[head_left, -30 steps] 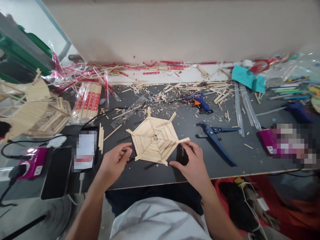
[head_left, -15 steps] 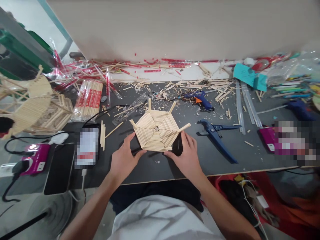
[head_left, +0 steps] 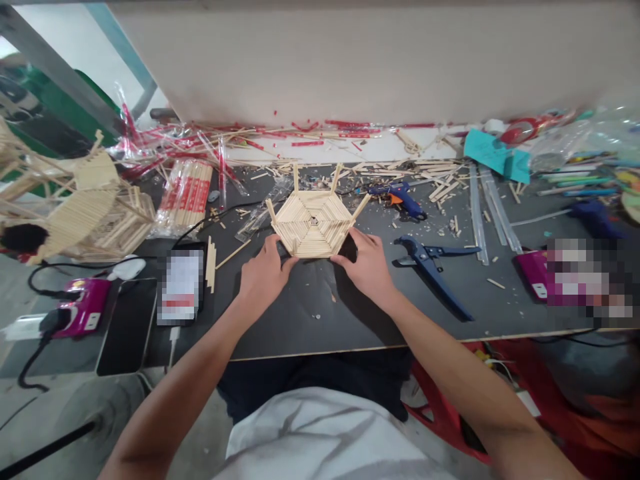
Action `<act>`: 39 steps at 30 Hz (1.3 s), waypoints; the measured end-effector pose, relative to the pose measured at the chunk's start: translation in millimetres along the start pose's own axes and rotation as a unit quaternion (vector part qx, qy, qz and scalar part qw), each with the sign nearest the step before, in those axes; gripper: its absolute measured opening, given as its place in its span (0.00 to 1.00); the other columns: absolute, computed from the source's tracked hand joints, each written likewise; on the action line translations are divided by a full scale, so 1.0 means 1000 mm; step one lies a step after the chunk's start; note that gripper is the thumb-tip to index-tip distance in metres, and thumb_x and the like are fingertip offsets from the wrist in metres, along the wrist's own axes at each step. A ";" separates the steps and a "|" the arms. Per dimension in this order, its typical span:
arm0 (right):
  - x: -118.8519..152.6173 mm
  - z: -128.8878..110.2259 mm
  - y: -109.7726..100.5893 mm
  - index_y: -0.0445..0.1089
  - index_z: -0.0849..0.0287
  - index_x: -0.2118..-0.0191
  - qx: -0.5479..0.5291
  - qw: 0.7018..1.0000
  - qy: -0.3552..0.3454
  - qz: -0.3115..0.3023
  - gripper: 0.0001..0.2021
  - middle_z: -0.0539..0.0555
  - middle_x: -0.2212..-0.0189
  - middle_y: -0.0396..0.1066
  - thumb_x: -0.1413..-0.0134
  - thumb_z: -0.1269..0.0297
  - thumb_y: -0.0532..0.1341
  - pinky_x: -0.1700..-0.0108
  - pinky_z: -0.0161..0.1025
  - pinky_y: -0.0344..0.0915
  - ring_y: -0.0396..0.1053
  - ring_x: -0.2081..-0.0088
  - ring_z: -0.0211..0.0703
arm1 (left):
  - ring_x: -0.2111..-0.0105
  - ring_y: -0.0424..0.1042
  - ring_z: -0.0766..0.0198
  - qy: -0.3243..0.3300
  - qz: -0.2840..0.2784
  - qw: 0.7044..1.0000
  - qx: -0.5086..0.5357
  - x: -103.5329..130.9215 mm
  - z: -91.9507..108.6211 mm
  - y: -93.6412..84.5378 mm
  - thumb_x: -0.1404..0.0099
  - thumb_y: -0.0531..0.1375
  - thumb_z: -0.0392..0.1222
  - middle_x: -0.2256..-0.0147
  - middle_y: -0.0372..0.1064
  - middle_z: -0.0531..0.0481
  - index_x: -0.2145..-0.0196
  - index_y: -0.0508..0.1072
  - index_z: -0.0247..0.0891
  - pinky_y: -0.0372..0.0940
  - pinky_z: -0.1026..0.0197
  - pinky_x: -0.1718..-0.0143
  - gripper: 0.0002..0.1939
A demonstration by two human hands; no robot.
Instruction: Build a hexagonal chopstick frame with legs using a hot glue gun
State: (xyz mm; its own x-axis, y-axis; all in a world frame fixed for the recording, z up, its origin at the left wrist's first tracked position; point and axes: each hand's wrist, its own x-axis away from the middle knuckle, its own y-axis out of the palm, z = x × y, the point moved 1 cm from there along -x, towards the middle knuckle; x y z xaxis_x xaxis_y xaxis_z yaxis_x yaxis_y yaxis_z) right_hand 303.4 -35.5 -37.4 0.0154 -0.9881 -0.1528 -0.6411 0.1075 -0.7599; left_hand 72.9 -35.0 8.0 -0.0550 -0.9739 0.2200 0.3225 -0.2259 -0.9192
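A hexagonal frame [head_left: 314, 230] built from wooden sticks, web-like with a small hole in its centre, is held between my two hands over the grey table. Short stick posts rise from its corners. My left hand [head_left: 265, 270] grips the near left edge, thumb at the front corner. On the near right edge, my right hand [head_left: 364, 263] pinches the frame in the same way. The undersides of the fingers are hidden behind the frame.
Right of my hands lies a blue pipe cutter [head_left: 435, 273], with a blue glue gun [head_left: 407, 200] behind it. Two phones [head_left: 127, 327] and a purple power strip [head_left: 83, 307] lie left. Packed chopsticks [head_left: 185, 193], stick scraps [head_left: 445, 177] and a larger stick model [head_left: 85, 207] line the back and left.
Both hands have carried the stick frame away from me, farther back over the table. Its corner posts now stand more upright in view. The camera view has shifted slightly.
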 end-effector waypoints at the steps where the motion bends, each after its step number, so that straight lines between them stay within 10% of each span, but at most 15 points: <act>1: -0.004 0.002 0.001 0.71 0.60 0.40 0.007 1.000 -0.006 0.001 0.26 0.63 0.40 0.75 0.41 0.58 0.70 0.36 0.57 0.61 0.67 0.41 0.65 | 0.50 0.79 0.32 0.002 0.004 1.000 0.000 -0.004 0.001 0.000 0.25 0.58 0.55 0.46 0.74 0.25 0.37 0.61 0.33 0.71 0.42 0.51 0.28; 13: -0.030 0.022 0.014 0.71 0.64 0.37 0.078 0.996 -0.045 0.008 0.34 0.67 0.38 0.71 0.30 0.39 0.52 0.32 0.60 0.57 0.63 0.38 0.65 | 0.48 0.77 0.31 0.046 0.074 0.995 0.049 -0.029 -0.005 0.014 0.27 0.60 0.53 0.47 0.74 0.26 0.38 0.65 0.36 0.66 0.39 0.43 0.26; 24: -0.033 0.021 0.012 0.75 0.64 0.42 0.046 0.998 -0.030 0.041 0.26 0.66 0.48 0.70 0.36 0.49 0.62 0.35 0.57 0.63 0.67 0.44 0.62 | 0.47 0.76 0.37 0.081 0.096 0.992 0.031 -0.031 -0.008 0.013 0.24 0.57 0.50 0.47 0.75 0.29 0.40 0.68 0.34 0.66 0.46 0.44 0.22; 35: -0.041 0.069 -0.055 0.74 0.58 0.60 0.027 0.971 0.019 0.237 0.07 0.57 0.67 0.77 0.45 0.68 0.62 0.50 0.52 0.73 0.75 0.63 0.51 | 0.47 0.77 0.46 0.138 0.108 0.984 -0.019 -0.025 -0.016 0.014 0.23 0.56 0.47 0.44 0.75 0.39 0.44 0.72 0.38 0.69 0.48 0.45 0.15; 39: -0.062 0.058 -0.054 0.76 0.60 0.55 0.040 0.989 0.015 0.144 0.11 0.61 0.60 0.79 0.44 0.69 0.64 0.48 0.53 0.72 0.75 0.63 0.52 | 0.41 0.73 0.45 0.100 0.132 0.985 0.048 -0.036 -0.021 0.014 0.27 0.62 0.45 0.41 0.72 0.37 0.44 0.70 0.37 0.67 0.47 0.39 0.17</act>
State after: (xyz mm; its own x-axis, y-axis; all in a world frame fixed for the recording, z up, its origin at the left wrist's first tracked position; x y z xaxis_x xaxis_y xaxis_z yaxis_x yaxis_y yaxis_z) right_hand 381.6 26.2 -23.7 -0.1835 -0.9177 -0.3523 -0.5534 0.3926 -0.7346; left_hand 60.1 -4.1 -19.7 -0.1386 -0.9853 -0.1004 0.4375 0.0300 -0.8987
